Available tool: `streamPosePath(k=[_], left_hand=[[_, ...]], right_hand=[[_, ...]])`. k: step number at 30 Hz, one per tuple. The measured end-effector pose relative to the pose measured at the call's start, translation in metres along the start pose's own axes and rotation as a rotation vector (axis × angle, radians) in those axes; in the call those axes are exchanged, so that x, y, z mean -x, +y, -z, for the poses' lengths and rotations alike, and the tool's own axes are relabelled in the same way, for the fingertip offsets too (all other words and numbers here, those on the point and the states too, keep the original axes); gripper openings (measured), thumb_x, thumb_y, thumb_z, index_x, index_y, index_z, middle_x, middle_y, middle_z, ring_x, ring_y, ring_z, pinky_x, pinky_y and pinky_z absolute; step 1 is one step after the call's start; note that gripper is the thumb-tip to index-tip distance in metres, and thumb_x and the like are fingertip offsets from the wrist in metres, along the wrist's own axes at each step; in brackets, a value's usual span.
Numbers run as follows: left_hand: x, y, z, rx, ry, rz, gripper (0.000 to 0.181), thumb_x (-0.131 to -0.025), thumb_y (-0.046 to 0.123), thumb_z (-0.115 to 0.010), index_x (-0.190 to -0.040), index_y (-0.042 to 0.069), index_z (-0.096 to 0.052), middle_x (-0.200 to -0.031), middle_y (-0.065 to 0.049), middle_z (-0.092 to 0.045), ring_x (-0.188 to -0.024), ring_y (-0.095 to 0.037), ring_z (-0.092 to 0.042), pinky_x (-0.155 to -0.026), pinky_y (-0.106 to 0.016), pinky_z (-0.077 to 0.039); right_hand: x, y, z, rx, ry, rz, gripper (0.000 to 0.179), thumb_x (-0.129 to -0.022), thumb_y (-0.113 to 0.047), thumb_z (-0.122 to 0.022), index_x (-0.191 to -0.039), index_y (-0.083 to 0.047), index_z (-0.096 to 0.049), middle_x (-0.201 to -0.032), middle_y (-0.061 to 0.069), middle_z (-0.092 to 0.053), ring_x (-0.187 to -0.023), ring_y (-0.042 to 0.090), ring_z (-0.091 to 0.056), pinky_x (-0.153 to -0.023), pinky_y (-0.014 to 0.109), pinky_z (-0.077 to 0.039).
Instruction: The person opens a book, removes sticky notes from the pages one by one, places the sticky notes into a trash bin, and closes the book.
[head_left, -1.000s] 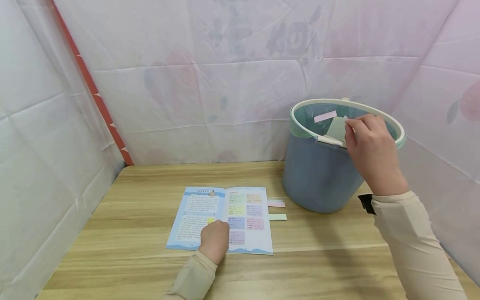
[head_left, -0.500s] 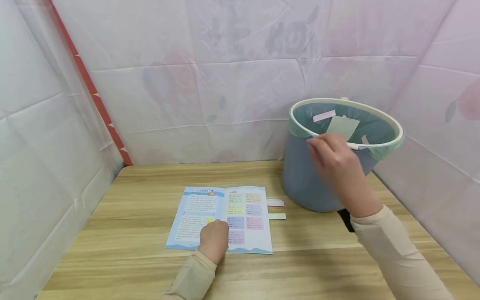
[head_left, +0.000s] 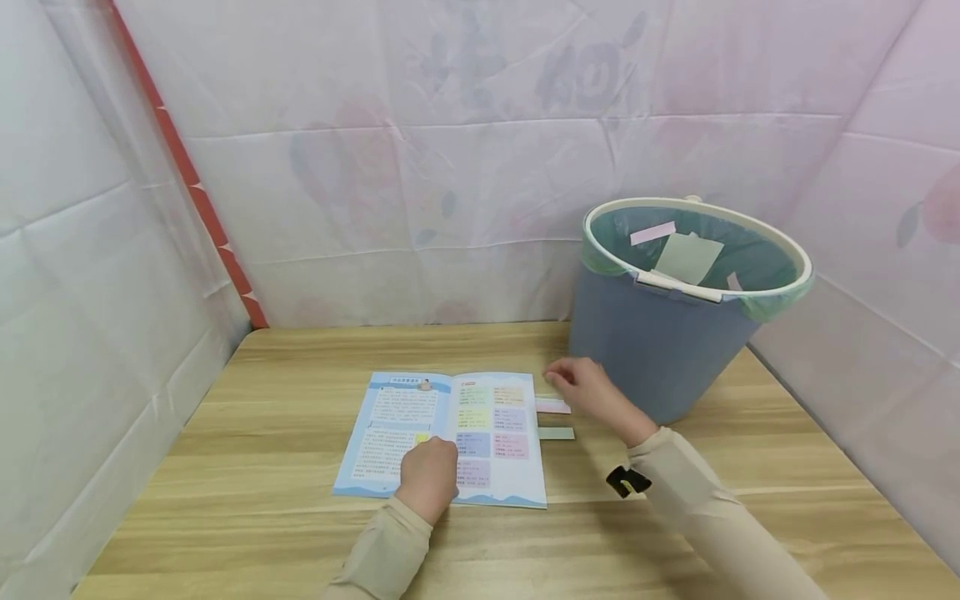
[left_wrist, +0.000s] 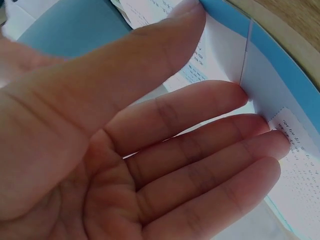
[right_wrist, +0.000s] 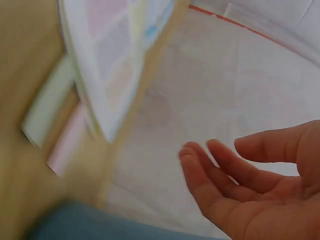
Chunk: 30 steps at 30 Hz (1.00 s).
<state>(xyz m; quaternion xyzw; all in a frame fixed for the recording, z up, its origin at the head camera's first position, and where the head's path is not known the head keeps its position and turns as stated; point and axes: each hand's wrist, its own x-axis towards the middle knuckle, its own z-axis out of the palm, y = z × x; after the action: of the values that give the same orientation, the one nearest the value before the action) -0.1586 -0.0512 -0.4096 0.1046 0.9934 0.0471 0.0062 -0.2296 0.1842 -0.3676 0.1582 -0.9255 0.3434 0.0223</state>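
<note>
An open booklet with coloured text boxes lies on the wooden table. My left hand rests on it near the centre fold; in the left wrist view its fingers extend, tips touching the pages. A yellow strip shows just beyond that hand. Past the booklet's right edge stick out a pink paper strip and a pale green strip. Above the pink strip is my right hand, holding nothing. Its fingers are loosely bent, with the thumb apart, in the right wrist view.
A blue-grey bin with a green liner stands at the right back. Inside lie a pale green paper and a pink strip. White cloth walls enclose the wooden table.
My right hand has moved from the bin's opening down and left to the strips beside the booklet. The green paper stays in the bin. My left hand has stayed on the booklet.
</note>
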Motion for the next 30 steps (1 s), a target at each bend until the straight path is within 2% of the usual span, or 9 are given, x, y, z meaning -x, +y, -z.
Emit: streamPosePath(k=[2, 4, 9, 12, 19, 22, 25, 30], left_hand=[[0.000, 0.000, 0.000, -0.002, -0.002, -0.001, 0.034, -0.062, 0.016, -0.091, -0.081, -0.002, -0.070, -0.068, -0.012, -0.065, -0.055, -0.022, -0.063, -0.050, -0.034, -0.056], [0.000, 0.000, 0.000, -0.003, -0.005, -0.002, 0.035, -0.062, 0.017, -0.091, -0.082, -0.002, -0.070, -0.069, -0.012, -0.065, -0.056, -0.022, -0.064, -0.050, -0.034, -0.056], [-0.001, 0.000, 0.000, 0.007, -0.012, 0.001, 0.036, -0.061, 0.017, -0.091, -0.082, -0.002, -0.069, -0.068, -0.012, -0.064, -0.055, -0.022, -0.064, -0.050, -0.034, -0.056], [-0.002, 0.000, 0.000, 0.011, -0.015, 0.003, 0.036, -0.061, 0.017, -0.091, -0.081, -0.002, -0.069, -0.066, -0.012, -0.064, -0.055, -0.022, -0.063, -0.050, -0.034, -0.056], [-0.003, -0.001, 0.000, 0.008, -0.038, 0.010, 0.038, -0.062, 0.020, -0.091, -0.085, -0.002, -0.069, -0.070, -0.012, -0.065, -0.057, -0.023, -0.064, -0.051, -0.035, -0.056], [-0.004, -0.001, 0.000, 0.008, -0.049, 0.010, 0.039, -0.062, 0.021, -0.091, -0.086, -0.001, -0.070, -0.070, -0.012, -0.065, -0.058, -0.023, -0.064, -0.052, -0.035, -0.056], [-0.003, -0.001, 0.000, 0.012, -0.050, 0.002, 0.039, -0.062, 0.022, -0.091, -0.085, -0.001, -0.070, -0.069, -0.012, -0.065, -0.057, -0.023, -0.064, -0.051, -0.035, -0.056], [-0.002, -0.004, 0.002, 0.041, -0.041, -0.028, 0.037, -0.063, 0.020, -0.090, -0.085, -0.001, -0.068, -0.072, -0.011, -0.065, -0.061, -0.023, -0.064, -0.054, -0.035, -0.056]], right_hand=[[-0.004, 0.010, -0.011, -0.091, -0.089, -0.090, 0.026, -0.099, -0.006, -0.049, -0.110, 0.013, -0.063, -0.101, 0.024, -0.067, -0.087, 0.030, -0.064, -0.073, 0.039, -0.054], [-0.007, 0.017, -0.021, -0.182, -0.141, -0.167, 0.028, -0.099, -0.005, -0.047, -0.110, 0.017, -0.060, -0.102, 0.027, -0.065, -0.091, 0.033, -0.064, -0.076, 0.040, -0.055], [-0.009, 0.023, -0.036, -0.375, -0.157, -0.343, 0.028, -0.098, -0.002, -0.045, -0.111, 0.021, -0.056, -0.101, 0.029, -0.063, -0.090, 0.032, -0.064, -0.080, 0.039, -0.056], [-0.008, 0.023, -0.039, -0.425, -0.148, -0.384, 0.029, -0.098, -0.002, -0.046, -0.113, 0.021, -0.055, -0.103, 0.028, -0.063, -0.091, 0.030, -0.063, -0.080, 0.038, -0.055], [-0.003, 0.022, -0.042, -0.449, -0.085, -0.364, 0.033, -0.096, -0.001, -0.049, -0.123, 0.019, -0.051, -0.114, 0.029, -0.061, -0.099, 0.036, -0.062, -0.086, 0.042, -0.053], [0.000, 0.020, -0.042, -0.445, -0.062, -0.373, 0.038, -0.096, -0.002, -0.051, -0.129, 0.016, -0.047, -0.107, 0.025, -0.063, -0.095, 0.035, -0.063, -0.083, 0.043, -0.054], [0.006, 0.018, -0.041, -0.488, -0.052, -0.365, 0.043, -0.095, -0.002, -0.055, -0.132, 0.015, -0.044, -0.099, 0.021, -0.064, -0.087, 0.031, -0.065, -0.081, 0.042, -0.056], [0.023, 0.010, -0.041, -0.558, -0.083, -0.366, 0.041, -0.092, -0.002, -0.060, -0.127, 0.016, -0.047, -0.097, 0.018, -0.066, -0.082, 0.024, -0.066, -0.082, 0.042, -0.056]])
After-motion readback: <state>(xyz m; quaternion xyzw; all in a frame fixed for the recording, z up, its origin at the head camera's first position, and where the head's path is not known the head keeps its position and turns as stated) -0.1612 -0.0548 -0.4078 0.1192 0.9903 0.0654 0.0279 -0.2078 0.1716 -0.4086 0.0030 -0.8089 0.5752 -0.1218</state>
